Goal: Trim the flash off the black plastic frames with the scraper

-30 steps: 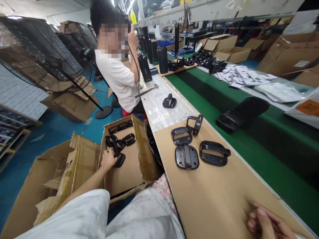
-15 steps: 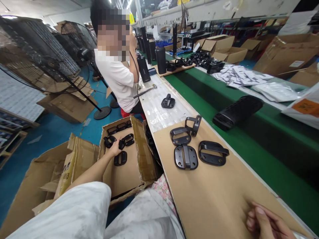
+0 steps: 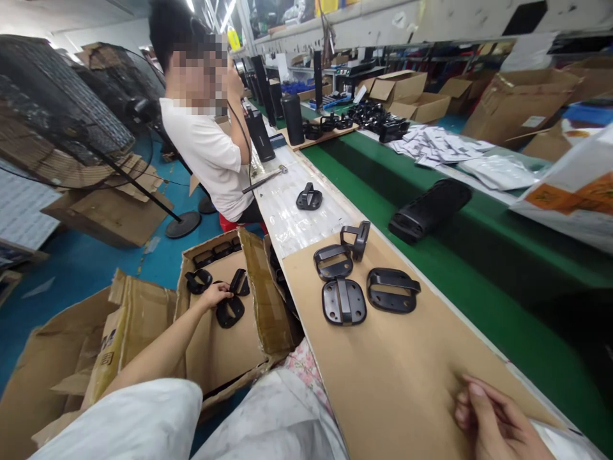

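Note:
My left hand (image 3: 215, 295) reaches into an open cardboard box (image 3: 262, 300) on my left, its fingers pinched on the edge of a black plastic bracket (image 3: 230, 313) with a loop handle. Another black bracket (image 3: 238, 282) lies just beyond the fingertips, and one more (image 3: 198, 281) sits to the left. My right hand (image 3: 488, 412) rests loosely curled above the cardboard-covered bench (image 3: 402, 377), and nothing shows between its fingers. Several like brackets lie on this bench, among them a flat one (image 3: 343, 301), a wider one (image 3: 393, 291) and one standing on edge (image 3: 357, 241).
Farther along the bench are a single bracket (image 3: 309, 197) and a hammer (image 3: 265, 179). A seated co-worker (image 3: 204, 144) is at the far left. Right of the bench, a green conveyor belt (image 3: 488, 275) carries a black cylindrical speaker (image 3: 431, 209). Floor fans (image 3: 184, 223) stand behind the boxes.
In the box, my left hand has shifted from the left bracket to the nearer one, which now sits tilted. My right hand keeps its curled pose. The whole view has swung slightly right.

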Tool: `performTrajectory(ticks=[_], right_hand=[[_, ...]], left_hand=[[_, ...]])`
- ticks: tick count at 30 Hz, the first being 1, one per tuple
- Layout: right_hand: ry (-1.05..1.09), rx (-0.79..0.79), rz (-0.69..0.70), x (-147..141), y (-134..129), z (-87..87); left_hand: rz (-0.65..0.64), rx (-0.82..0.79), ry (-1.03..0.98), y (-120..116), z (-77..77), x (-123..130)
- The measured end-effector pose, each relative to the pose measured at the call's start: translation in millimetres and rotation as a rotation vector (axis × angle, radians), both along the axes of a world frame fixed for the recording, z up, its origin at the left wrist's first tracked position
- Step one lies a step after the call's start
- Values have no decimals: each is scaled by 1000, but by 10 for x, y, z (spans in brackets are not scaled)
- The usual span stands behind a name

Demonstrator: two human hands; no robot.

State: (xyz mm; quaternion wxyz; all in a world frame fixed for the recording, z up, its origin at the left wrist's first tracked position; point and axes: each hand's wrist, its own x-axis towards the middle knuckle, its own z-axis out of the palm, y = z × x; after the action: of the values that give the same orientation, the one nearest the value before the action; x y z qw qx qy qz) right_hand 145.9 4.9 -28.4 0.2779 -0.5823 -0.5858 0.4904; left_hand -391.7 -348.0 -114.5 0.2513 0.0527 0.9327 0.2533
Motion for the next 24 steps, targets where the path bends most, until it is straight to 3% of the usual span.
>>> performTrajectory(ticks=[7,10,18,24], right_hand=[[43,9,-5,-9,3,-13],[85,-11,-5,-27,-4,33],[97,-48,-14,-37,7,16],[74,-42,-2,-12,2,-50]], left_hand=[[90,-29,13,167,31,210],[174,-63,53,185,128,192],[276,99,71,71,738,144],[255,167,142,107,1252,93]])
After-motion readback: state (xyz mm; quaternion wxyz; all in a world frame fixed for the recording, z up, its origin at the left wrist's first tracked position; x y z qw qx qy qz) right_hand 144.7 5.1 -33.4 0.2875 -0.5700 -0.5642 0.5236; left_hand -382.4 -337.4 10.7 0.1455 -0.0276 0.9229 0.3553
